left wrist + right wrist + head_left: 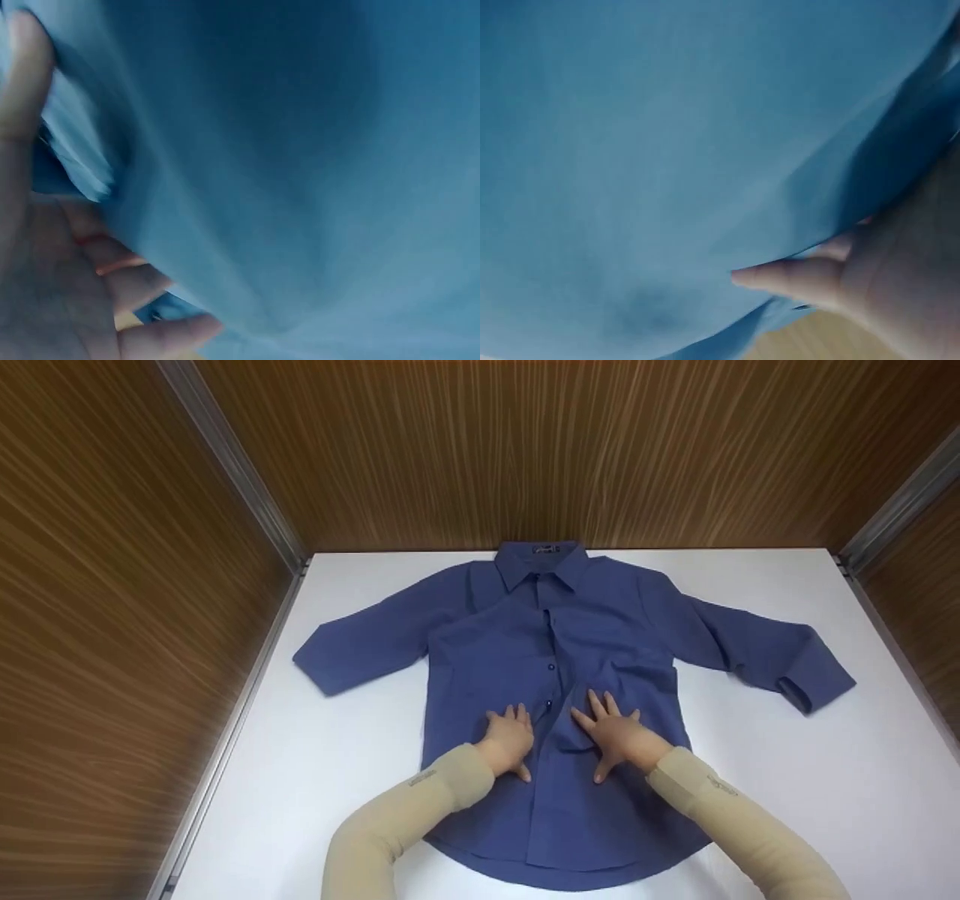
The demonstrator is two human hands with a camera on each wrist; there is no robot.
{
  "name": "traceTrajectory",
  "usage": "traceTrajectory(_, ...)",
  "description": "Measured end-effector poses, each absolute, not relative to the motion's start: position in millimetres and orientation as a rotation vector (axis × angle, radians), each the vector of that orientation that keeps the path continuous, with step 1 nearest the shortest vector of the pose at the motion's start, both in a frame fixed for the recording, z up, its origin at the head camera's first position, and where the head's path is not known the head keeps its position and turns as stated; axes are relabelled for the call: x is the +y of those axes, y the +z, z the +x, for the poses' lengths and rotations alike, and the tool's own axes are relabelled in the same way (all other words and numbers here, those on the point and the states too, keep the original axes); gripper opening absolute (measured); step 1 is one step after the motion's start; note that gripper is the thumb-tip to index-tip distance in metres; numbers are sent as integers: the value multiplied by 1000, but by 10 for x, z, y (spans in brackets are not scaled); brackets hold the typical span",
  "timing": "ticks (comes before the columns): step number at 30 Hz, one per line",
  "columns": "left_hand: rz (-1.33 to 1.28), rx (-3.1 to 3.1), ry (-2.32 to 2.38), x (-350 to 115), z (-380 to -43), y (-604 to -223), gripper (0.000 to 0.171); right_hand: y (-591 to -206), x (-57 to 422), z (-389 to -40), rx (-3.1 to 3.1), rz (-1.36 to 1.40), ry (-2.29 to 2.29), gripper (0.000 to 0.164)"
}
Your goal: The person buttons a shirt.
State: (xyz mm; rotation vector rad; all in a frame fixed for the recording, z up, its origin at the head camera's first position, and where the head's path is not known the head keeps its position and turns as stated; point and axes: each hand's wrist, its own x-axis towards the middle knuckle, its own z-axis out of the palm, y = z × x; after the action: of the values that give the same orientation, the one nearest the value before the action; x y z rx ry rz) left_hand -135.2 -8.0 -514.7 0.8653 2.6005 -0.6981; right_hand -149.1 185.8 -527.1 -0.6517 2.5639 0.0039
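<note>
A dark blue button-up shirt [480,675] lies front up with its collar at the far side and both sleeves spread outward. On its front, left of the button line, my left hand [511,741] rests with fingers extended. My right hand [619,739] lies on the other front panel, its fingers spread apart over wrinkled cloth. In the left wrist view, the left hand [60,285] touches the blue cloth with straight fingers. The right wrist view has the right hand [900,277] against the cloth, part of it cut off by the frame edge.
Under the shirt is a white table [810,795]. Wood-grain panels [450,450] stand behind it and at both sides, joined by metal strips [247,472]. The shirt's collar reaches the table's back edge. One sleeve's cuff [814,679] is bent at the right.
</note>
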Motion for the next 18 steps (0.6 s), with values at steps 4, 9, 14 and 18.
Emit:
traceTrajectory(4, 990, 2691, -720, -167, -1040, -5150, 93, -5246, 1818, -1191, 2826, -959, 27, 88)
traceTrajectory(9, 1254, 2638, -540, -229, -733, -5122, 72, -5190, 1747, -784, 2772, -1280, -223, 60)
traceTrajectory(14, 1420, 2430, -336, -233, -584, -5096, 58, -5156, 1664, -494, 2506, -1218, -311, 74)
traceTrajectory(18, 1426, 2407, -291, -226, -517, -5130, 58, -5148, 1579, -381, 2477, -1184, -258, 81)
